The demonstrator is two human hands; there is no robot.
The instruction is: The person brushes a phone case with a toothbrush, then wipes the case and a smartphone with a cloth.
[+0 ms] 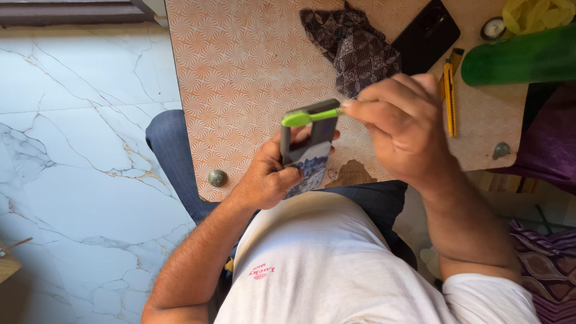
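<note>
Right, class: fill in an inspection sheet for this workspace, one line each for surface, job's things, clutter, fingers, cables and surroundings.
Surface: small table with an orange swirl pattern, worn at the near edge.
Job's things: grey phone case with a patterned lower part, held upright; green-tipped tool laid across its top.
Clutter: dark patterned cloth, black phone, yellow utility knife, green curved object, yellow bag.
Fingers: left hand grips the case; right hand pinches the tool.
Cables: nothing seen.
Surroundings: white marble floor; purple patterned fabric at the right.
</note>
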